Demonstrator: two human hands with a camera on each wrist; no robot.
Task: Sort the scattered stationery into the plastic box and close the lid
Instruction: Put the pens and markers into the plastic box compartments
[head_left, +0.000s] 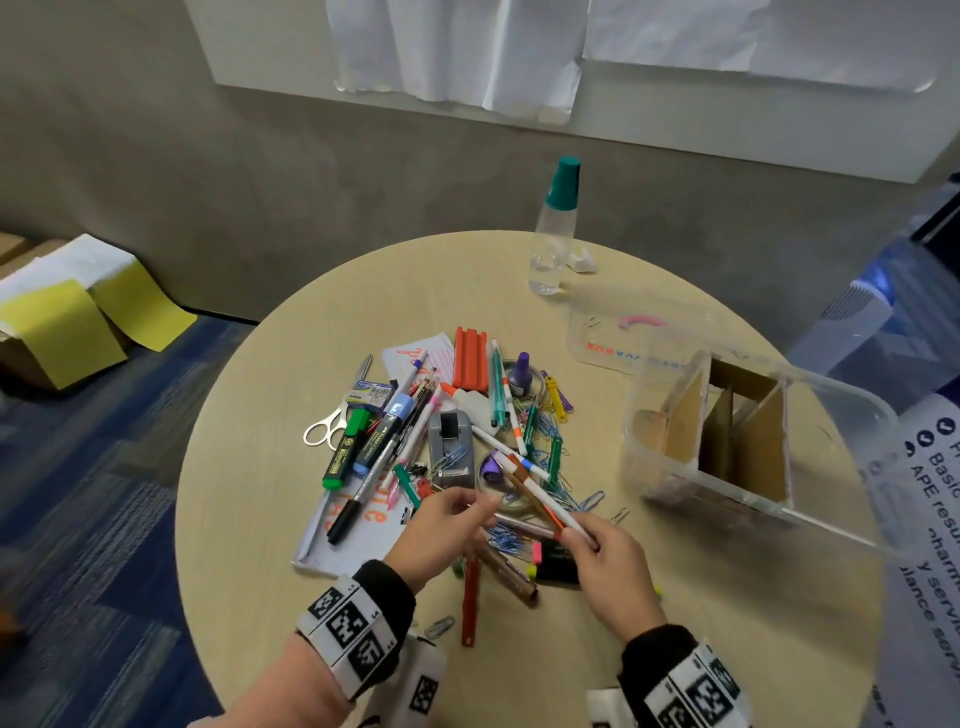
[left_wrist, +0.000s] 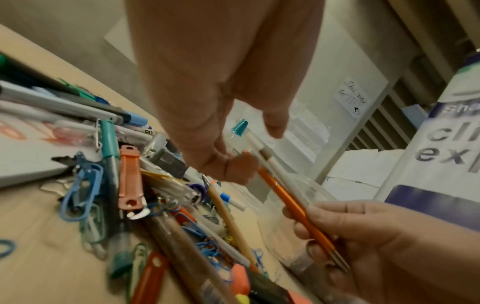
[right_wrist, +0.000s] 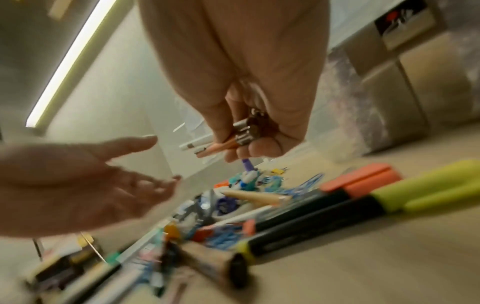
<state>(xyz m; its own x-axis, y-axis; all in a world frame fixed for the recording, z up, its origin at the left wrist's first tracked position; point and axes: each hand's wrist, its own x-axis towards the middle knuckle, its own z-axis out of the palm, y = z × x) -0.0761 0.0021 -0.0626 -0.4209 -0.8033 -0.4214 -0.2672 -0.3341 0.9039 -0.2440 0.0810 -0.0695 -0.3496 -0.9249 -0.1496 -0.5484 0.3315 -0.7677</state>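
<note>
Head view: nearest the person, both wrists wear black cuffs with black-and-white marker bands. The right hand (head_left: 615, 566) grips a small bundle of pens (head_left: 540, 493), an orange one and white ones among them, its fingers curled round their lower ends so that the bundle slants up and to the left. The left hand (head_left: 441, 525) is just beside it, fingers reaching toward the bundle; the right wrist view shows that palm open with relaxed fingers and nothing in it (right_wrist: 85, 181), while the left wrist view shows its fingertips at the upper ends of the pens (left_wrist: 283, 193).

Under and beyond the hands lies the scattered stationery (head_left: 441, 441) on the round tabletop (head_left: 249, 467): highlighters (head_left: 550, 566), coloured paper clips, a grey tape dispenser (head_left: 451, 447), a green marker (head_left: 345, 447), scissors (head_left: 332, 421), an orange holder (head_left: 470, 364).

To the right, well apart from the pile, the clear plastic box (head_left: 753, 441) stands open, with cardboard dividers inside. Its transparent lid (head_left: 623, 338), with a pink handle, lies flat behind it.

Farther back stands a clear bottle (head_left: 553, 234) with a teal cap.
</note>
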